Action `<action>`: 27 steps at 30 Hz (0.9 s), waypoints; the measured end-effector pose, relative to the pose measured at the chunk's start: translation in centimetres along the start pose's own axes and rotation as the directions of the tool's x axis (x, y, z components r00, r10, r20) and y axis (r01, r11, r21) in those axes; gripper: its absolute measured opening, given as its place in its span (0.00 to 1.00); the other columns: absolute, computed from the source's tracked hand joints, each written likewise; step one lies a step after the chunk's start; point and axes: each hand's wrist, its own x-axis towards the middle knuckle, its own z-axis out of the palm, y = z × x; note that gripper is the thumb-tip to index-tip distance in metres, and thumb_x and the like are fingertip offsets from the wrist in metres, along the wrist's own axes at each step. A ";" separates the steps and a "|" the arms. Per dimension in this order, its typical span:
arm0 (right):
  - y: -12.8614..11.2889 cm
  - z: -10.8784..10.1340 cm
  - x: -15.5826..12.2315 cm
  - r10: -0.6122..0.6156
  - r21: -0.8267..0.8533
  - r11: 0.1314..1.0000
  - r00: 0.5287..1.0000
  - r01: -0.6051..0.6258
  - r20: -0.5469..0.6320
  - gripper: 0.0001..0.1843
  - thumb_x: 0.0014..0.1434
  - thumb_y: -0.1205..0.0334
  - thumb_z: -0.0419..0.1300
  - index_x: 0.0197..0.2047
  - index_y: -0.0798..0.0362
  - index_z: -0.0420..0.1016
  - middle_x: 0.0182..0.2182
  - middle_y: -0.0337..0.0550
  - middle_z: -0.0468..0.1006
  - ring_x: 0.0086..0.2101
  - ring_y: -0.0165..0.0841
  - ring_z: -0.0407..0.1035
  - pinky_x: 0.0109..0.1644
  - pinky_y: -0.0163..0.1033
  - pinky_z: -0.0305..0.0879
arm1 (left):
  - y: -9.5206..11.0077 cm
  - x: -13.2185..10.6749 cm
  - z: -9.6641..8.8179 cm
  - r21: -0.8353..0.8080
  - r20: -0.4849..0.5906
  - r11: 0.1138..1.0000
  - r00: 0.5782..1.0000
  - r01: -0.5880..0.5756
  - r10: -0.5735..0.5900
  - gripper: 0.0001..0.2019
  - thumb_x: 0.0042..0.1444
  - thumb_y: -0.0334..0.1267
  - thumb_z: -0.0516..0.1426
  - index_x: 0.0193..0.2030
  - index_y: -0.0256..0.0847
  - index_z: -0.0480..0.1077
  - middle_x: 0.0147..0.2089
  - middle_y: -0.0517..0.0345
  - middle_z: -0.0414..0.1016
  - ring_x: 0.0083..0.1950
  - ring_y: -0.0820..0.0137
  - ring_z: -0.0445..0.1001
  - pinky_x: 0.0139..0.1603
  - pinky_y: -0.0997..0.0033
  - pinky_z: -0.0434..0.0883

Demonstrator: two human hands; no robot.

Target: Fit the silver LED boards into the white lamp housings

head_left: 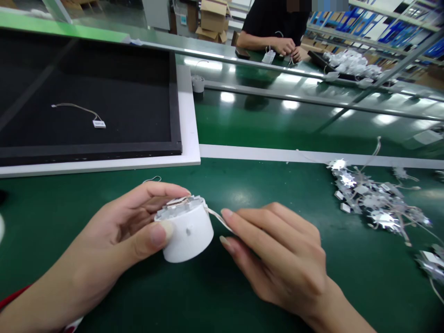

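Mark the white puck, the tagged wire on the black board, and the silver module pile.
White puck (pixel 185 236): head view, on its curved side.
Tagged wire (pixel 99 124): head view, on its tag.
Module pile (pixel 374 201): head view, on its middle.

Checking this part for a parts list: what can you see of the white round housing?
The white round housing is a squat cylinder with a smooth, matte, plastic-looking wall and a small dimple in its side. A jagged silvery piece with a copper-coloured strip sits on top, and a thin pale lead runs toward the right hand. The left hand holds it tilted above the green work mat, thumb on its wall, fingers behind it.
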 end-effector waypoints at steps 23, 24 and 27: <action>0.0 1.1 0.2 -0.032 0.036 0.999 0.998 0.030 0.045 0.15 0.78 0.61 0.59 0.60 0.64 0.76 0.52 0.55 0.88 0.50 0.39 0.83 0.51 0.44 0.73 | 0.7 -0.8 2.3 0.246 -0.156 0.957 0.981 0.154 -0.117 0.23 0.57 0.68 0.68 0.52 0.60 0.79 0.52 0.65 0.85 0.52 0.59 0.85 0.53 0.68 0.85; 0.0 1.0 0.3 -0.025 0.037 0.999 0.998 0.023 0.055 0.15 0.78 0.62 0.59 0.60 0.63 0.77 0.53 0.53 0.88 0.50 0.38 0.83 0.52 0.44 0.72 | 0.6 -0.8 2.3 0.247 -0.139 0.957 0.983 0.151 -0.119 0.23 0.58 0.68 0.67 0.53 0.60 0.79 0.51 0.65 0.85 0.52 0.60 0.85 0.53 0.68 0.85; 0.1 0.9 0.2 -0.001 0.013 1.000 0.998 0.000 0.067 0.12 0.78 0.63 0.60 0.59 0.57 0.79 0.52 0.48 0.88 0.49 0.37 0.83 0.60 0.45 0.66 | 0.5 -0.6 2.4 0.253 -0.089 0.958 0.989 0.134 -0.115 0.23 0.59 0.69 0.66 0.53 0.61 0.78 0.50 0.64 0.85 0.50 0.61 0.85 0.53 0.70 0.84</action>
